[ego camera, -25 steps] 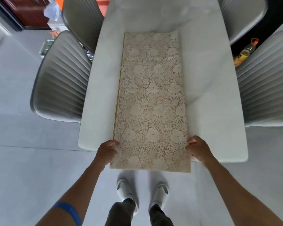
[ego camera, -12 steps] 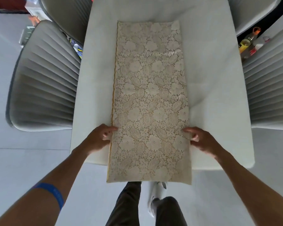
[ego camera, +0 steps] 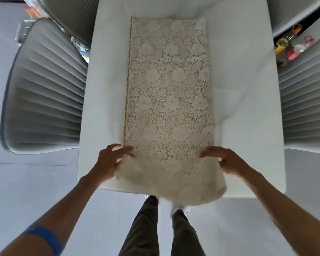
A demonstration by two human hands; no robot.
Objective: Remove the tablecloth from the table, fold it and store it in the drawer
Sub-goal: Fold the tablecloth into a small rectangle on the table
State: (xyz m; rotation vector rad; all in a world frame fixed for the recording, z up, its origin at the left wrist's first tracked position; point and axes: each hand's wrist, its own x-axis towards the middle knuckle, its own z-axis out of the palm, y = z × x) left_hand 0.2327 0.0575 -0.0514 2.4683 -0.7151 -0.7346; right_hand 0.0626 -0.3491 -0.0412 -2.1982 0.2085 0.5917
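Note:
A cream lace tablecloth (ego camera: 169, 93), folded into a long strip with a gold edge on its left, lies lengthwise down the middle of the white table (ego camera: 244, 108). Its near end is lifted and blurred, hanging over the table's front edge. My left hand (ego camera: 109, 159) grips the strip's left side near that end, fingers curled onto the cloth. My right hand (ego camera: 224, 159) holds the right side at the same level, fingers spread over the edge. No drawer is in view.
Grey ribbed chairs stand at the left (ego camera: 42, 93) and right (ego camera: 307, 100) of the table, with two more chair backs at the far corners. Bottles (ego camera: 294, 45) sit on the floor at the far right. My legs (ego camera: 161, 228) are at the table's front edge.
Both hands have slid forward along the strip's sides and taken hold. The near end, which hung flat over the edge, is now lifted and bowed upward. The camera has leaned closer.

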